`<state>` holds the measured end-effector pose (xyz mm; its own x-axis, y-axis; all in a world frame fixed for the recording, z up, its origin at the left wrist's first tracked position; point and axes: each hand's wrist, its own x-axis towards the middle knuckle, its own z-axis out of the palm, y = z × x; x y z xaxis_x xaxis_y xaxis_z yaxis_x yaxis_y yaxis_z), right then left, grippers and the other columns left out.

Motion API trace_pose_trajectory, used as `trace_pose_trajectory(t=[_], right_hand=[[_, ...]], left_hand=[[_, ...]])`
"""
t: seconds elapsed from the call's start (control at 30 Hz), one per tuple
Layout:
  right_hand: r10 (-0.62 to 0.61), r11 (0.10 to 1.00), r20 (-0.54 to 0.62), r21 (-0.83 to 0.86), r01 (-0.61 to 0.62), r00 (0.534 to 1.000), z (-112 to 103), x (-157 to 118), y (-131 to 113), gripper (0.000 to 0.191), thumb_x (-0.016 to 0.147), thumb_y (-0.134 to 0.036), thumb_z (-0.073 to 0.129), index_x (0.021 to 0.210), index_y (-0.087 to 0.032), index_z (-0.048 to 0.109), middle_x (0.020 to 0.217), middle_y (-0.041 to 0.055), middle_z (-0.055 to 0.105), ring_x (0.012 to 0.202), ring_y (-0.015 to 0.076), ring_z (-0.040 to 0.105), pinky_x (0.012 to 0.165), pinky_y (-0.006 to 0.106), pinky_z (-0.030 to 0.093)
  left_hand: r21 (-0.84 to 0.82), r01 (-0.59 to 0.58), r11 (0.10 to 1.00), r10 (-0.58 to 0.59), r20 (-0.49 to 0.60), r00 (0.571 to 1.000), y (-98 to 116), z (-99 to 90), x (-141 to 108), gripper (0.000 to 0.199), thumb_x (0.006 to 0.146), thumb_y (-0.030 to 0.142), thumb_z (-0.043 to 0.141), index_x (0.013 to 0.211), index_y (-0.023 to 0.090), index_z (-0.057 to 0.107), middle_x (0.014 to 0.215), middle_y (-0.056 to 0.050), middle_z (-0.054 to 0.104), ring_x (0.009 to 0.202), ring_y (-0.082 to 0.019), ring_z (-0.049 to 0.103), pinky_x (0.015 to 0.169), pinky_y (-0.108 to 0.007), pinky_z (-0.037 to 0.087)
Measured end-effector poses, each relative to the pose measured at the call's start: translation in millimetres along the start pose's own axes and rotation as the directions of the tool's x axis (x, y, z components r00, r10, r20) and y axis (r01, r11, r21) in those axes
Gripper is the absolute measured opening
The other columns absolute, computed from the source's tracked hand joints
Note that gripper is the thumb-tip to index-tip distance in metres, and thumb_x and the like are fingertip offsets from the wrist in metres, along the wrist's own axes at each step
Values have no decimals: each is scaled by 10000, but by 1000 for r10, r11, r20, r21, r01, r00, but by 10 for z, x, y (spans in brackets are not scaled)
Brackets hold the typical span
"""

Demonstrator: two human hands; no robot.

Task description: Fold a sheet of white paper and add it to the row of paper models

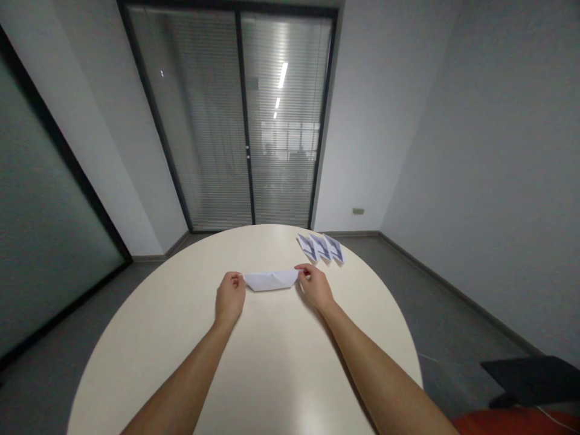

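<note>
A white folded paper boat (270, 280) stretches between my two hands, just above or on the round table (272, 344); I cannot tell if it touches the top. Its left tip is pinched in my left hand (231, 295), fingers closed. At the opposite end, my right hand (314, 286) pinches the right tip between thumb and fingers. The paper's long upper edge runs nearly level, and its lower edge is shorter. Beyond my right hand, three folded paper boats (321, 248) lie in a slanted row near the table's far right edge.
Past the far table edge stands a glass door with blinds (217, 133). A wall socket (357, 211) is low on the back wall. At bottom right are a dark flat object (534, 377) and a red surface (512, 422) beside the table.
</note>
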<state>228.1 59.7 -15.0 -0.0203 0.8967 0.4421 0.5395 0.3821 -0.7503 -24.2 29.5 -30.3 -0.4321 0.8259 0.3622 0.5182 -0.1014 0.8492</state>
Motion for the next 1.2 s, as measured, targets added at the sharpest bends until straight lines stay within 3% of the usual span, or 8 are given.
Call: trace_pose_trajectory(t=[0.2,0.3,0.47,0.63,0.8,0.97,1.07,1.2], right_hand=[[45,982,48,-187,-35,998,-53,-32,-33,223,881,-240,557,969,-226,762,882,53,765,816,218,695,786,324,496],[28,978,79,-209,-11,997,-57,-34,-36,197,886,-260,577,939,-238,766,859,44,767,791,214,697,767,315,490],[19,980,147,-200,11,989,-45,-32,-22,188,889,-258,587,935,-241,768,878,46,773,811,217,705,753,306,486],[7,978,161,-209,28,987,-47,-50,-49,185,894,-249,585,937,-243,765,863,38,769,795,208,699,732,296,475],[26,955,142,-295,17,990,-53,-52,-38,193,896,-217,574,925,-234,764,856,49,761,779,213,678,747,317,474],[-133,912,152,-369,181,979,-44,-52,-84,251,899,-160,548,1047,-176,750,1082,116,735,1047,259,637,961,385,463],[-282,902,283,-246,354,917,-12,-120,-213,352,951,-218,506,1257,-147,666,1284,134,663,1219,246,568,1089,390,408],[-385,855,580,-69,514,718,34,-256,-382,508,1023,-359,406,1499,-186,439,1512,129,488,1416,268,415,1169,472,329]], left_hand=[[326,-80,942,66,52,996,49,-69,-75,112,853,312,567,914,251,638,799,-43,746,734,-236,709,675,-317,509],[359,-241,902,235,62,970,92,-62,-107,283,873,282,542,1135,219,630,1079,-116,744,989,-283,702,880,-410,529],[341,-513,788,470,207,858,184,-9,-196,528,900,213,497,1427,189,484,1537,-141,454,1428,-314,407,1180,-523,311],[290,-599,746,425,485,764,217,46,-299,507,978,287,429,1475,192,448,1546,-133,446,1450,-296,382,1196,-533,273],[311,-574,758,328,578,747,171,64,-318,485,1003,321,382,1455,179,484,1551,-151,429,1457,-298,372,1190,-538,276],[385,-577,720,227,655,721,192,73,-320,517,1019,339,338,1472,121,459,1570,-173,386,1482,-303,318,1197,-517,278],[431,-598,675,182,688,702,251,64,-331,549,1026,352,311,1505,102,408,1601,-157,331,1502,-293,266,1216,-487,251],[472,-616,631,125,721,681,338,46,-347,580,1030,332,259,1543,69,320,1633,-146,242,1521,-283,201,1229,-474,221]])
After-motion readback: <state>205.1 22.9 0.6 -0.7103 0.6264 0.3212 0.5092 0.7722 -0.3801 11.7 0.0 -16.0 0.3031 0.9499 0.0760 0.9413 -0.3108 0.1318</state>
